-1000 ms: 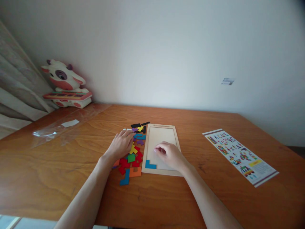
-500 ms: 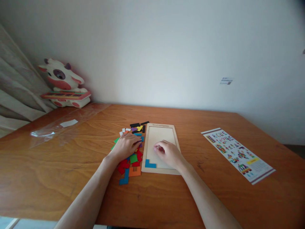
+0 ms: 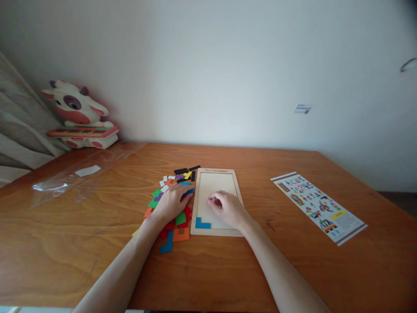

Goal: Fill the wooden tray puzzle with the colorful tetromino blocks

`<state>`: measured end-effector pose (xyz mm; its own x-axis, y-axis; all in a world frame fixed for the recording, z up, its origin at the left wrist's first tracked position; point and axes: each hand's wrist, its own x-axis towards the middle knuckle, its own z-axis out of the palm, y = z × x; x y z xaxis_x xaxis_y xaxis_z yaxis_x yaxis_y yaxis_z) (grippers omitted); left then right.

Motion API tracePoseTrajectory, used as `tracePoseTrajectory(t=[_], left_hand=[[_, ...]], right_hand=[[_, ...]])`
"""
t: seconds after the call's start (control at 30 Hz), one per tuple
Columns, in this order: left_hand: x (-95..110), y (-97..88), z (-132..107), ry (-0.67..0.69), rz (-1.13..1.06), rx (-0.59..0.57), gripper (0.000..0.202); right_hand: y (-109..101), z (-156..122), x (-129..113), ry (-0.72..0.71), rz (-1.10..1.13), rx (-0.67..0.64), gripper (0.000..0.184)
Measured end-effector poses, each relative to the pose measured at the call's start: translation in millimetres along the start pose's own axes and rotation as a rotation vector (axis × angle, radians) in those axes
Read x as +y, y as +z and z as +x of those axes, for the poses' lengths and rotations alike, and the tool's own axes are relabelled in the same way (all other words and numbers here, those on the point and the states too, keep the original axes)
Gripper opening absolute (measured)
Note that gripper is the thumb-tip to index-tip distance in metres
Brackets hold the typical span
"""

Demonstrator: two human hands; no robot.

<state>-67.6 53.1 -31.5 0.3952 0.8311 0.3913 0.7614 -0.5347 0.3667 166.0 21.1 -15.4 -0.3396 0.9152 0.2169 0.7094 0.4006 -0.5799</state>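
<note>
My left hand [image 3: 173, 200] lies over a heap of flat coloured puzzle pieces, fingers stretched out and pointing right. Around it show a green piece [image 3: 180, 218], a U-shaped orange piece [image 3: 181, 234] and a bent blue piece [image 3: 167, 243]; other pieces are hidden beneath the palm. My right hand [image 3: 227, 209] is over the wooden puzzle tray [image 3: 193, 208], fingers curled into a loose pinch with no piece showing in them. An L-shaped blue piece [image 3: 202, 224] lies in the tray's near left corner.
A printed pattern sheet [image 3: 317, 206] lies on the wooden table [image 3: 247, 274] to the right. On the left are a clear plastic bag [image 3: 58, 187] with a white slip [image 3: 87, 171] and a cow-shaped toy keyboard [image 3: 83, 117] near the curtain [image 3: 22, 126].
The whole view has shifted slightly, so things appear further left. My left hand has moved a little over the heap, baring green and orange pieces at its left. My right hand stays curled over the tray.
</note>
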Motion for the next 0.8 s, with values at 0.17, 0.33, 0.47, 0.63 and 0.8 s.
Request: tracePoseTrajectory(t=[0.17,0.33,0.47,0.63,0.8], left_hand=[[1,1.8,2,-0.043,0.003,0.016,0.031],[3,-0.5,2,-0.078,0.009,0.001,0.031],[6,0.4,2,-0.031,0.033,0.019,0.031],[5,4.1,2,-0.016,0.075,0.025,0.033],[-3,4.7,2,0.012,0.053,0.021,0.033]], right_hand=[[1,0,1,-0.026,0.015,-0.003,0.012],[3,0,4,-0.025,0.030,-0.003,0.011],[1,0,1,-0.028,0.023,0.003,0.014],[-2,1,-3,-0.002,-0.007,0.007,0.018],[-3,2,3,0.013,0.030,-0.001,0.017]])
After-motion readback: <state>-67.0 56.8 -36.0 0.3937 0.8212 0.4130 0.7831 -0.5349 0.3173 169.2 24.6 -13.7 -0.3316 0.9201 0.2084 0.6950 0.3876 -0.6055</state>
